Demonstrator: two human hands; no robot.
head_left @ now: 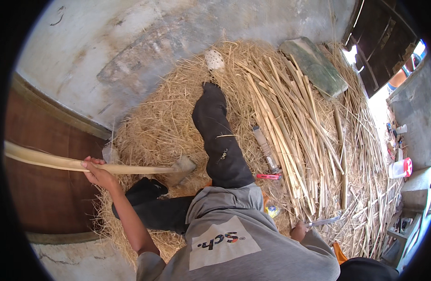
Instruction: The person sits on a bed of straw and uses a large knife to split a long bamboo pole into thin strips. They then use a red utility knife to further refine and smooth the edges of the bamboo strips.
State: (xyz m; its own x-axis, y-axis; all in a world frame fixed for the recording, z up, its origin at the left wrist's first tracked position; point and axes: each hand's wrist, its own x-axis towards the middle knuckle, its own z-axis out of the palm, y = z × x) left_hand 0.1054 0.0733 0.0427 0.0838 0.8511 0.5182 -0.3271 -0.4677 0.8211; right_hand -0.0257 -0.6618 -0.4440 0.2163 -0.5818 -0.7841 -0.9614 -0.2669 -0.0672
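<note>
Pale yellow, a long split strip [131,169] reaches crosswise over the straw [152,126] in front of the person's bent leg [171,214], gripped midway by the left hand [98,173], its fingers wrapped around it. The right hand [298,231] is closed on a knife [324,221], blade pointing rightward, near the lower ends of piled slats [290,136].

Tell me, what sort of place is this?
Probably a rough little workshop or shed. Dry, straw-like shavings cover much of the floor, a big pile of long, thin strips lies on the person's right, and the right hand holds a knife.
</note>
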